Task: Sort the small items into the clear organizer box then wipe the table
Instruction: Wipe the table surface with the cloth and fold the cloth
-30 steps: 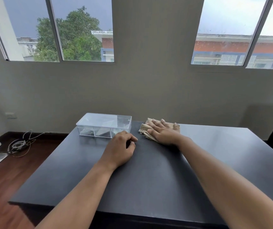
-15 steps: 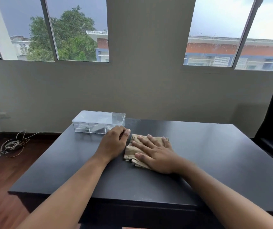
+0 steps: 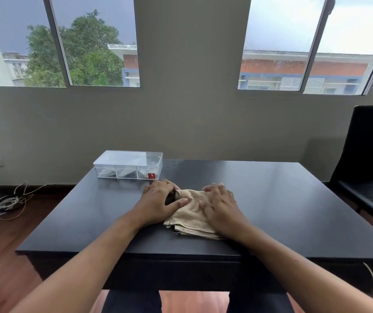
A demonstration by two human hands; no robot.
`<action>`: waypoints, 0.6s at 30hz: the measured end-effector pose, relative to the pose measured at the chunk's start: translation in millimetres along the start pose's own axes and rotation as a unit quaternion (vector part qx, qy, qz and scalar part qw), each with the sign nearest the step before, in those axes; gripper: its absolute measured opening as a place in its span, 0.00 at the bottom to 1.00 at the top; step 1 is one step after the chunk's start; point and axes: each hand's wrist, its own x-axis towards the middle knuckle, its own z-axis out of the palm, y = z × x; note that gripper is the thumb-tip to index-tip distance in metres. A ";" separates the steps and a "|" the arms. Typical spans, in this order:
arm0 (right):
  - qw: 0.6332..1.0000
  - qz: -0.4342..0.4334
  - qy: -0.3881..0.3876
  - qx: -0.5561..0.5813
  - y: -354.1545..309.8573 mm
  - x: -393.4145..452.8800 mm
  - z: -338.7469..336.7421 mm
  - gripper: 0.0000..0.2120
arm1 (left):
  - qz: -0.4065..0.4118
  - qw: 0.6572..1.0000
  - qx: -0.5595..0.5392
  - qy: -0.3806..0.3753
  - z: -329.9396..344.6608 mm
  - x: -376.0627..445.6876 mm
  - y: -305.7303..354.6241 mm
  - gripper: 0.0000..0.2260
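Note:
A beige cloth [image 3: 188, 214] lies crumpled on the dark table [image 3: 282, 199], near the middle. My right hand [image 3: 222, 207] presses flat on its right half with the fingers spread. My left hand [image 3: 158, 203] is at the cloth's left edge, thumb on the fabric and fingers curled over its far corner. The clear organizer box [image 3: 127, 164] stands with its lid on at the table's far left corner, just beyond my left hand. Dark small items and a red label show through its front wall.
A black chair [image 3: 370, 163] stands at the table's right side. Coiled cables [image 3: 9, 203] lie on the wooden floor to the left. A grey wall with windows rises behind the table.
My right hand has dragged the cloth from the far middle of the table toward me. My left hand has shifted right until it meets the cloth's left edge.

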 end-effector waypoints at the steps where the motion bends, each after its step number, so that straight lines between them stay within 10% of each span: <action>1: 0.999 0.028 -0.008 -0.019 2.0 -0.9 -1.1 0.27 | -0.001 1.000 -0.006 0.001 0.2 -2.6 2.7 0.23; 12: 0.996 0.034 -0.046 0.075 26.0 -17.2 -49.4 0.35 | 0.000 0.935 -0.355 -0.009 -4.5 -19.9 53.1 0.08; 18: 0.966 0.019 -0.009 0.256 42.0 -26.9 -80.2 0.07 | -0.026 0.876 -0.481 0.033 -6.4 -5.8 86.1 0.07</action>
